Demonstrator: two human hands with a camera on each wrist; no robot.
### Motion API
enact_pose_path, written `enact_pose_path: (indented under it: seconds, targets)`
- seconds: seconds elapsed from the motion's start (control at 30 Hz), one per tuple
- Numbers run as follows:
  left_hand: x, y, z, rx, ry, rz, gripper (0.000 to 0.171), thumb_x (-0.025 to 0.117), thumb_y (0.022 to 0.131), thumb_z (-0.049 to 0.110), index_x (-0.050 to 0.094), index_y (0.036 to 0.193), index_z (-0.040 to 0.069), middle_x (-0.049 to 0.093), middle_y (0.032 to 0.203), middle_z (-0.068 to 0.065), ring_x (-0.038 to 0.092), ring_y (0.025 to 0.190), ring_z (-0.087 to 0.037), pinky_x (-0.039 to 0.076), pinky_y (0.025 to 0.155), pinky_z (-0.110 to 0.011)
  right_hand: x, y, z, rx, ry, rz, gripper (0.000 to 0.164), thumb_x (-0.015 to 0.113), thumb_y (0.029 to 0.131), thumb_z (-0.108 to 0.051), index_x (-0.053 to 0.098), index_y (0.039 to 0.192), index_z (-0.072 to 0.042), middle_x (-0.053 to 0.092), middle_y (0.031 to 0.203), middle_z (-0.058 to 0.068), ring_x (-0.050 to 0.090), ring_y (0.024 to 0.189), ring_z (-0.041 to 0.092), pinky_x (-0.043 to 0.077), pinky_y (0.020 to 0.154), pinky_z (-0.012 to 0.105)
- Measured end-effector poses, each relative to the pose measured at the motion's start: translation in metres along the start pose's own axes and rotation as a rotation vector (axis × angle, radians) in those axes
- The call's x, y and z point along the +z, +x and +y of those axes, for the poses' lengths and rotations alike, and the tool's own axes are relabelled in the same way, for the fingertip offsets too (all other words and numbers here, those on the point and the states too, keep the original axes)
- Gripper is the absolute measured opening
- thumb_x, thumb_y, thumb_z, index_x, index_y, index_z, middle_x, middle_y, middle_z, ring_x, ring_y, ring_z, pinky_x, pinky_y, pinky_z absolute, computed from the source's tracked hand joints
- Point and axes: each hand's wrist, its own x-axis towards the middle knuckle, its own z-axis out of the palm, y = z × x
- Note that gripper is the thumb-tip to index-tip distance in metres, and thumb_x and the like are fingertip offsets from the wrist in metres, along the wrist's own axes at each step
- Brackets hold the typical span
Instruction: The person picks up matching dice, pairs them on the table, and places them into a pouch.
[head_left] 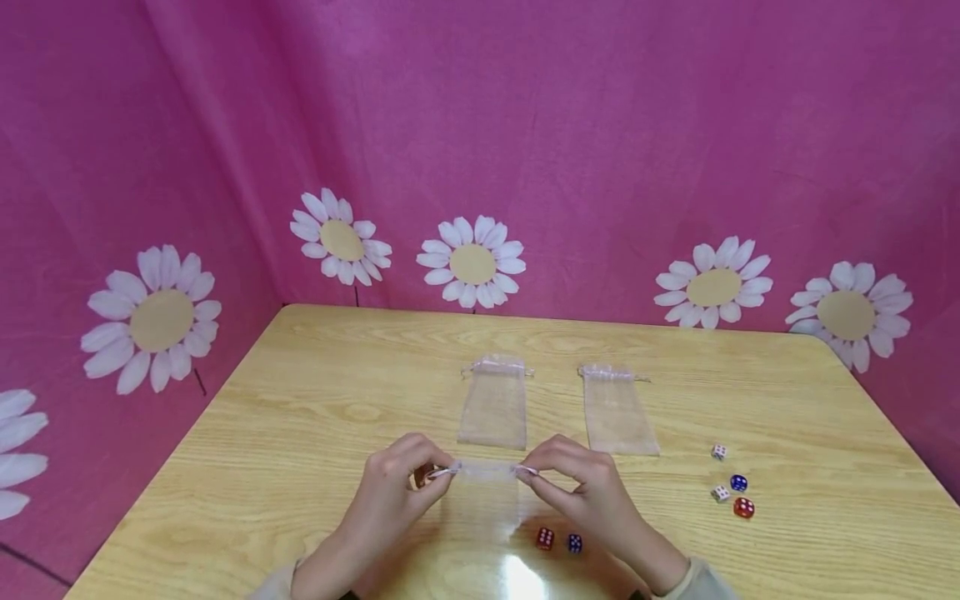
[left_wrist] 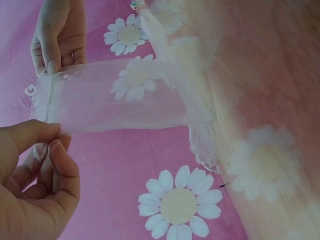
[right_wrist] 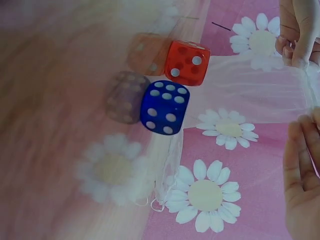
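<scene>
A sheer white organza drawstring pouch [head_left: 483, 504] hangs between my two hands, held by its gathered top. My left hand [head_left: 397, 483] pinches the left end of that top edge, with a loop of drawstring at its fingertips. At the opposite end my right hand [head_left: 588, 487] pinches the other corner and its cord. In the left wrist view the pouch [left_wrist: 125, 95] looks flat and see-through. Below my right hand lie a red die [head_left: 545, 538] and a blue die [head_left: 574, 543] on the table, large in the right wrist view beside the pouch [right_wrist: 245, 90].
Two more sheer pouches, a left one [head_left: 495, 404] and a right one [head_left: 618, 412], lie flat farther back on the wooden table [head_left: 337, 375]. To the right sit two white dice [head_left: 720, 493], a blue die [head_left: 738, 482] and a red die [head_left: 744, 507]. A pink flowered curtain [head_left: 585, 150] surrounds the table.
</scene>
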Motion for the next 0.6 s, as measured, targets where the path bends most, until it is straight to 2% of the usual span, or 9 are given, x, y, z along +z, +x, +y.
enact_pose_path:
  seconds: [0.17,0.27,0.4,0.6]
  targets:
    - [0.0038,-0.003,0.002,-0.017,0.007,0.018,0.023,0.079,0.068,-0.01,0.07,0.073,0.01,0.06,0.067,0.005,0.048,0.059,0.001,0.042,0.052,-0.007,0.002,-0.0006,-0.0003,-0.045,-0.039,0.019,0.003,0.07,0.089,-0.008,0.072,0.087,-0.008,0.072,0.08,0.002,0.066,0.076,0.011,0.054,0.077,0.014]
    - [0.0056,-0.0037,0.0028,-0.019,-0.002,0.002,0.023,0.079,0.068,-0.011,0.07,0.074,0.009,0.062,0.069,0.004,0.051,0.059,0.0,0.044,0.052,-0.009,0.0031,0.0001,-0.0021,-0.063,-0.063,0.012,0.011,0.065,0.094,-0.015,0.072,0.087,-0.01,0.072,0.08,0.001,0.066,0.076,0.012,0.054,0.077,0.015]
    - [0.006,-0.0042,0.004,-0.035,0.0,-0.018,0.022,0.078,0.069,-0.011,0.07,0.074,0.009,0.062,0.069,0.004,0.052,0.061,0.001,0.044,0.052,-0.009,0.0036,0.0007,-0.0039,-0.053,-0.089,-0.005,0.013,0.064,0.095,-0.017,0.073,0.087,-0.011,0.073,0.081,-0.001,0.066,0.076,0.011,0.054,0.076,0.015]
    - [0.0051,-0.0045,0.0053,-0.064,0.031,0.008,0.026,0.078,0.066,-0.011,0.066,0.071,0.011,0.057,0.068,0.006,0.046,0.061,0.004,0.042,0.051,-0.01,0.0027,-0.0004,-0.0044,-0.043,-0.113,-0.01,0.012,0.065,0.094,-0.014,0.072,0.085,-0.01,0.072,0.08,-0.001,0.066,0.075,0.011,0.054,0.075,0.015]
